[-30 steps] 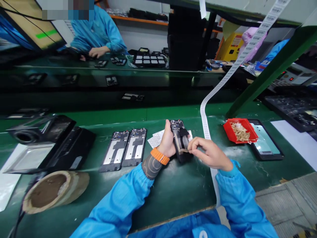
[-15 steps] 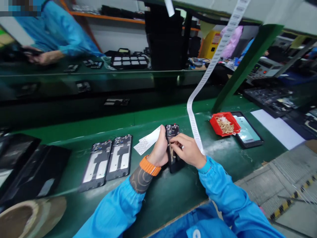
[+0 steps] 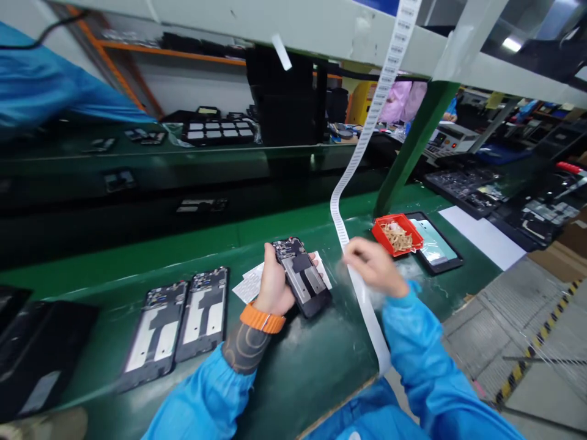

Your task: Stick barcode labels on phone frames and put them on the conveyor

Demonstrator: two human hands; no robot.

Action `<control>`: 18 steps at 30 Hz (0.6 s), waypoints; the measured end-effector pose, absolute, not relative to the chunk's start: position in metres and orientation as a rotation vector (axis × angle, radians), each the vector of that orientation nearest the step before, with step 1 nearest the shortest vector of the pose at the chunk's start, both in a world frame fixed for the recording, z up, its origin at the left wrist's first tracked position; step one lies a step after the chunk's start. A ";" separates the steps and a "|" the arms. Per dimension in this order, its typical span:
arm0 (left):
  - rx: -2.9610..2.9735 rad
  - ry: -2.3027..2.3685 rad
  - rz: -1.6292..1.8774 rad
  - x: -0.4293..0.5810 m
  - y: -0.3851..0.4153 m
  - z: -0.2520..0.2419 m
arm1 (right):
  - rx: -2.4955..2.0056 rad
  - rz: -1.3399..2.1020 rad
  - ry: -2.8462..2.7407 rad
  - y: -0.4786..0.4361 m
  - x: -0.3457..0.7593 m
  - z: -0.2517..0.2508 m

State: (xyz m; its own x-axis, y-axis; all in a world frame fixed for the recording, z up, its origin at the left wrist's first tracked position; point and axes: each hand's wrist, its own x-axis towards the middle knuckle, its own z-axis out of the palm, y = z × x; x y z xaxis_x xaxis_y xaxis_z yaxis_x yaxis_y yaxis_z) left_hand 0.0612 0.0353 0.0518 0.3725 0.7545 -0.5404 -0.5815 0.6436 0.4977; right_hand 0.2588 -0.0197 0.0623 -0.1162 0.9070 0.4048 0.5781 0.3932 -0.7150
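Observation:
My left hand point(image 3: 275, 278), orange strap at the wrist, is closed around an opened phone point(image 3: 303, 275) and holds it tilted above the bench. The phone's inner side faces up, with circuitry at its top and a grey plate below. To the right, my right hand point(image 3: 373, 266) is blurred, its fingers closed at a long white strip of barcode labels point(image 3: 340, 223). The strip runs from above past the fingers to the bench's front edge. Under the phone lie white label sheets point(image 3: 250, 282). Two more opened phones point(image 3: 156, 333) point(image 3: 202, 315) lie side by side on the left.
A red bin point(image 3: 398, 235) of tan pieces sits against a dark tablet-like device point(image 3: 435, 243). Beyond it are white paper point(image 3: 481, 237) and a slanted green post point(image 3: 415, 146). Black trays point(image 3: 55, 354) stand at left. A co-worker's blue sleeve point(image 3: 68, 85) shows across the bench.
My right hand has left the phone and moved right to the label strip. My left hand has tilted the phone, showing its inner side more fully. The camera view has shifted.

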 end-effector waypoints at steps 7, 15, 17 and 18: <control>0.318 0.737 0.874 0.056 0.039 0.053 | -2.316 -0.184 -1.319 0.019 0.409 0.052; 0.196 0.505 1.003 0.065 0.028 0.040 | -1.898 -0.133 -1.238 0.007 0.359 0.032; 0.186 0.479 1.147 0.071 0.028 0.037 | -1.640 0.506 -1.369 0.000 0.309 0.022; 0.192 0.463 1.207 0.072 0.028 0.037 | -1.503 0.891 -1.450 -0.005 0.284 0.018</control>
